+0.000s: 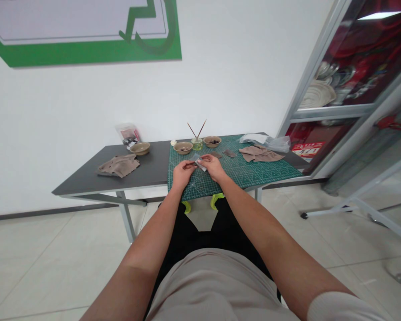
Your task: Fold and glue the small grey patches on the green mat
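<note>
Cloth (119, 166), crumpled and taupe, lies on the left part of a dark grey table (150, 167), with a tan bowl (140, 148) just beyond it and a clear plastic packet (128, 135) of dark bits propped behind that, against the white wall. Farther right, a green cutting mat (254, 174) covers the rest of the tabletop and runs over its front edge. On the mat's near left side, the left hand (183, 174) is closed in a pinch on one end of a small flat grey piece (198, 162). The piece is held up just above the mat, and its material is too small to tell. The right hand (214, 167) pinches the other end, its fingertips close to those of the left hand, so the piece sits between the two. Beyond the hands, along the mat's far edge, stand a small white cap (173, 142), a tan bowl of dark contents (183, 147), a glass jar of yellowish liquid (197, 144) with two thin brushes (196, 129) leaning apart in it, and another tan bowl of dark contents (212, 141). Two small dark swatches (222, 154) lie on the mat to the right of the hands. Further right rests a second crumpled taupe cloth (260, 154), with a clear plastic bag (267, 142) behind it. A glass-fronted cabinet (321, 93) holding pale plates stands at the far right.
</note>
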`<state>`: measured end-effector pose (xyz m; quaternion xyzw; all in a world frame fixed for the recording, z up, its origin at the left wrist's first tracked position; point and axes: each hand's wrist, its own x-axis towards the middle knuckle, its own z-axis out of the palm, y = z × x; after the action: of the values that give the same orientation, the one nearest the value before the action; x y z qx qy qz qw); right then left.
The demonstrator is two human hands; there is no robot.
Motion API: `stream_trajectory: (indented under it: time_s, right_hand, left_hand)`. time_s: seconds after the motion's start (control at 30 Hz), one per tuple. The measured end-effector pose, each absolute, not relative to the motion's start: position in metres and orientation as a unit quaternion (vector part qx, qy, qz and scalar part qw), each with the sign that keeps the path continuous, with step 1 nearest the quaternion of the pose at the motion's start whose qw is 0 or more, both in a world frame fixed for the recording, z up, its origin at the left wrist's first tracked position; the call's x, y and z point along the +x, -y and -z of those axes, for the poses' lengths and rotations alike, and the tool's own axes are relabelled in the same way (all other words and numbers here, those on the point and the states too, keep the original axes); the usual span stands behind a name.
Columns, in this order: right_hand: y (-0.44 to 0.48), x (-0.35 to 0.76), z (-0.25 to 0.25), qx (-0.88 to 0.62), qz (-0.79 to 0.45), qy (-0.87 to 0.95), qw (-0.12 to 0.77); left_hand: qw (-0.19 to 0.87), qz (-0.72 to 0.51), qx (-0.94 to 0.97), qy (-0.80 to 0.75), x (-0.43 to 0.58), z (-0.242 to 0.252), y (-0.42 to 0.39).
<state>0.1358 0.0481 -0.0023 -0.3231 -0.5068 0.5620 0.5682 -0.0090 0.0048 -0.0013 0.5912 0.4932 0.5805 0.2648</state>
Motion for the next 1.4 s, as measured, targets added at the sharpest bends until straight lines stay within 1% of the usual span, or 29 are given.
stream_trajectory:
  time_s: [0.1, 0.3, 0.43, 0.67, 0.83, 1.0, 1.13, 1.23, 1.4]
  right_hand:
    - [-0.048, 0.136, 0.002, -0.316, -0.571, 0.516, 0.555]
    - [-0.046, 0.133, 0.001, -0.324, -0.540, 0.558, 0.540]
    - [-0.044, 0.133, 0.000, -0.329, -0.514, 0.583, 0.536]
    - [-0.039, 0.137, -0.001, -0.326, -0.506, 0.622, 0.502]
    - [-0.038, 0.138, -0.001, -0.352, -0.492, 0.622, 0.497]
    - [-0.037, 0.140, 0.001, -0.340, -0.496, 0.632, 0.489]
    - [-0.038, 0.141, 0.002, -0.347, -0.460, 0.649, 0.497]
    - [-0.041, 0.141, 0.005, -0.351, -0.474, 0.632, 0.502]
    - [-0.050, 0.139, 0.011, -0.325, -0.522, 0.545, 0.569]
  left_hand:
    - [0.267, -0.577, 0.592, -0.495, -0.009, -0.001, -0.003]
    - [0.320, -0.583, 0.568, -0.485, -0.011, 0.001, -0.004]
    - [0.312, -0.586, 0.557, -0.499, -0.011, 0.001, -0.004]
    - [0.304, -0.601, 0.535, -0.509, -0.011, 0.001, -0.003]
    - [0.314, -0.595, 0.543, -0.503, -0.010, 0.000, -0.002]
    - [0.308, -0.590, 0.543, -0.512, -0.009, -0.003, 0.000]
    - [0.308, -0.582, 0.562, -0.501, -0.010, -0.001, -0.001]
    - [0.318, -0.603, 0.553, -0.479, -0.011, 0.002, -0.004]
    - [0.332, -0.654, 0.536, -0.419, -0.013, 0.006, -0.011]
